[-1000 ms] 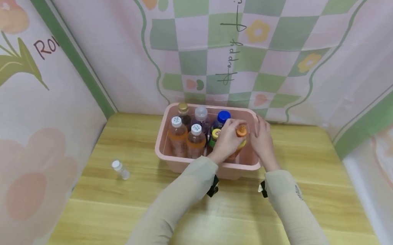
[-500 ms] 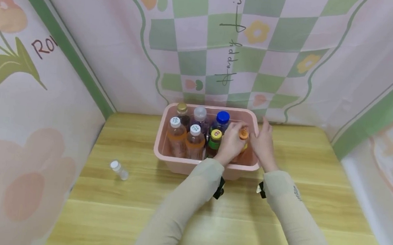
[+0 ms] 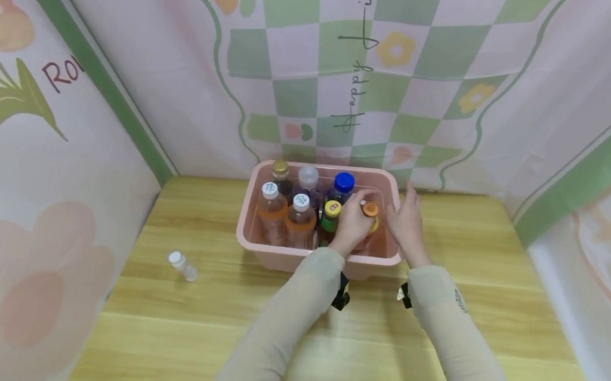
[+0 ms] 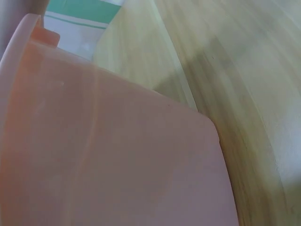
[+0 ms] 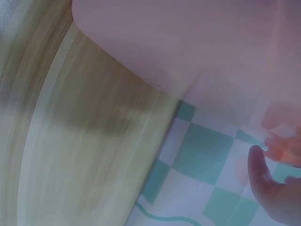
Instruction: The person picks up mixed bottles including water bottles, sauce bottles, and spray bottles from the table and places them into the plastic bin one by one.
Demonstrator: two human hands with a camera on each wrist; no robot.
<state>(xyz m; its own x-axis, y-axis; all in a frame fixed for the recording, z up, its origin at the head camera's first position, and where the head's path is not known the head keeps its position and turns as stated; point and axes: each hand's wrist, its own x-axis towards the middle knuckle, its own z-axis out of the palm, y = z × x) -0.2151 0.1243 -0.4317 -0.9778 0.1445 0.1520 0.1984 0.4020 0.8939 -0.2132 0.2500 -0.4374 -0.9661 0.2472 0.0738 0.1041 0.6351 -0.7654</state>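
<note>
A pink plastic bin (image 3: 274, 249) stands on the wooden table, filled with several upright bottles. My left hand (image 3: 353, 225) reaches in over its front rim and grips a bottle with an orange pointed cap (image 3: 370, 209) near the top. The lower part of that bottle is partly hidden. At the bin's right rim, my right hand (image 3: 408, 225) has its fingers extended and holds nothing; a finger (image 5: 258, 172) shows outside the bin wall in the right wrist view. Beside the gripped bottle stands a yellow-capped bottle (image 3: 332, 209), with a blue-capped bottle (image 3: 344, 183) behind it.
Two white-capped bottles (image 3: 301, 202), a gold-capped bottle (image 3: 280, 167) and a clear-capped bottle (image 3: 309, 176) occupy the bin's left side. A small white-capped vial (image 3: 183, 266) lies on the table to the left. A patterned curtain (image 3: 345, 98) hangs right behind the bin.
The orange-capped bottle has shifted slightly toward the front of the bin in my left hand, leaving the yellow cap more visible. My right fingers have straightened at the rim.
</note>
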